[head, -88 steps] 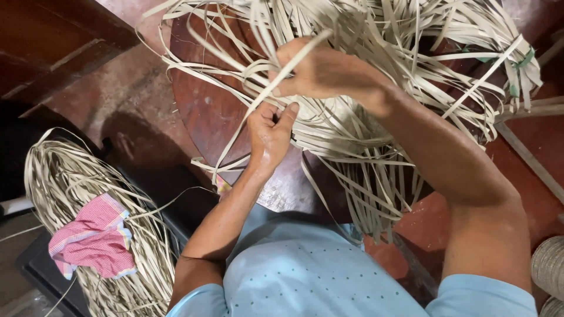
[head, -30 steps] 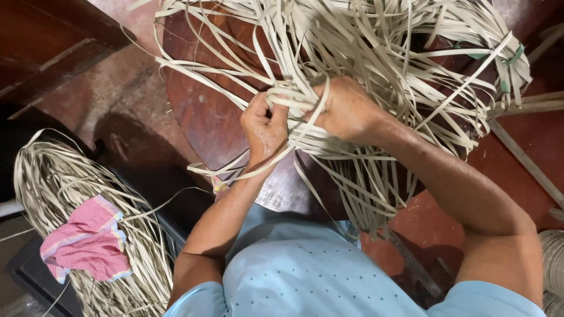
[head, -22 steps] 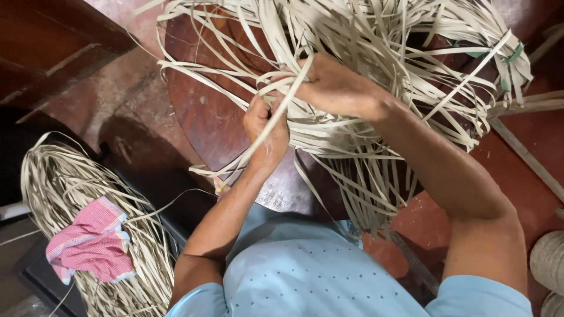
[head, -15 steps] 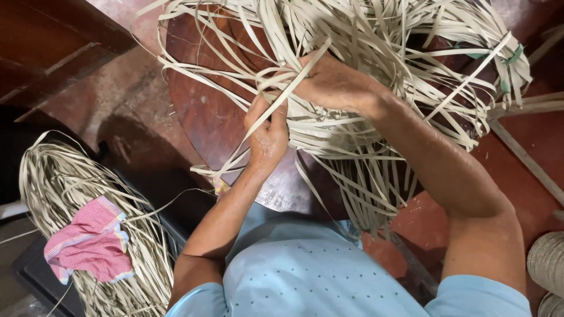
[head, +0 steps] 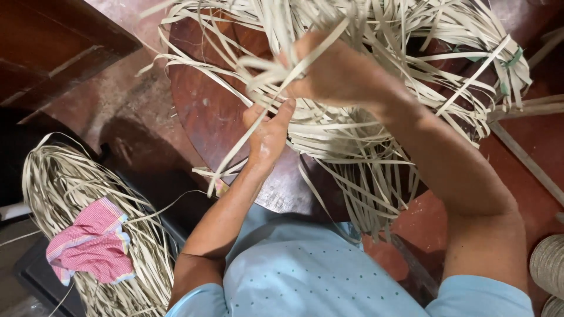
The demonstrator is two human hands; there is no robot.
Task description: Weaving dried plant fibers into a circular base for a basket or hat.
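Note:
A big tangled coil of pale flat cane strips [head: 405, 53] lies on a round dark red-brown table [head: 202, 111] in front of me. My right hand [head: 335, 73] is raised over the coil and grips a bunch of strips pulled up from it. My left hand [head: 267, 132] sits just below, fingers pinched on one long strip [head: 241, 149] that slants down to the left off the table edge.
A second coil of the same strips [head: 70, 199] lies at lower left on a dark base, with a pink checked cloth [head: 91, 240] on it. Dark wooden furniture [head: 59, 47] stands at upper left. A wooden slat [head: 526, 161] crosses the red floor at right.
My right hand has lifted up and away from my left, drawing strips out of the coil. My left hand stays low, holding the long strip.

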